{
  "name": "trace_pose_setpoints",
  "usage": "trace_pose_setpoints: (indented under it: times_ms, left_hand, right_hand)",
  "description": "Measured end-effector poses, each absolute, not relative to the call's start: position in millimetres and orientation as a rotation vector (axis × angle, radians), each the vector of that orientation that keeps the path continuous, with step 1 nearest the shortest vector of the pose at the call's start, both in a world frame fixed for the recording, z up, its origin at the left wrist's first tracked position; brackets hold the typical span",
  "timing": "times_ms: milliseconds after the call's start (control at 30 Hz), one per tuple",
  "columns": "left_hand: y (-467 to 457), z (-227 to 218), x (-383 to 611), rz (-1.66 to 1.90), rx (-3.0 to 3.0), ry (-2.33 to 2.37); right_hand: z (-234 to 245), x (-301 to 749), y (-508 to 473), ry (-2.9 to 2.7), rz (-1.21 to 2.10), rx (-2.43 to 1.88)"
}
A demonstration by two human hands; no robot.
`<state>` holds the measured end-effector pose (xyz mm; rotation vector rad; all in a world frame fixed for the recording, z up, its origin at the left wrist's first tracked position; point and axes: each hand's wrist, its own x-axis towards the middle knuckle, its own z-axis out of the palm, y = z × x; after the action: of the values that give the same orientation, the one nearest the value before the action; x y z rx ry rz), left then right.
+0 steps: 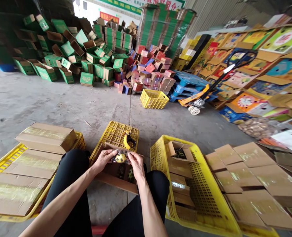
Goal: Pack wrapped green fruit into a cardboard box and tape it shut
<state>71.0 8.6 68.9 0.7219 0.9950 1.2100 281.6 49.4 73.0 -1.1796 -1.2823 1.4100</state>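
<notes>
Between my two hands is a small clear plastic packet (121, 157) with something yellow and dark-spotted inside; its exact kind I cannot make out. My left hand (105, 160) pinches one end, and my right hand (136, 162) grips the other. Just beneath them an open cardboard box (116, 184) holds several dark packets, partly hidden by my hands and wrists. The box leans on an upturned yellow crate (108, 131). On that crate lies a yellow and black tape dispenser (129, 141).
Taped cartons (29, 164) fill a yellow crate by my left knee. At my right, another yellow crate (197, 171) holds small boxes, beside stacked cartons (254, 171). Farther off are a yellow basket (154, 99), a pallet jack (202, 95), blue pallets (185, 80) and heaped green boxes (86, 79).
</notes>
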Motion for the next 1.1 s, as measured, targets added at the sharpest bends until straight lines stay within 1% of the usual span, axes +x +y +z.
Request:
trace_pose_setpoints:
  times_ms: [133, 400, 600, 733, 933, 1100]
  left_hand:
    - [12, 67, 73, 1.236, 0.669, 1.029]
    - [8, 67, 64, 1.113, 0.657, 0.945]
    - [10, 60, 59, 1.218, 0.600, 0.993]
    - [11, 58, 59, 1.196, 0.558, 1.012]
    - [7, 65, 57, 1.095, 0.531, 0.947]
    - [3, 74, 54, 1.062, 0.709, 0.855]
  right_hand:
    - [73, 279, 50, -1.229, 1.437, -1.168]
    - [76, 285, 49, -1.209, 1.444, -1.198]
    - [87, 285, 41, -1.353, 1.627, -0.993]
    - [88, 282, 39, -1.521, 1.609, -0.901]
    - [86, 282, 45, -1.445, 1.546, -1.003]
    - [86, 282, 45, -1.379, 1.559, -1.094]
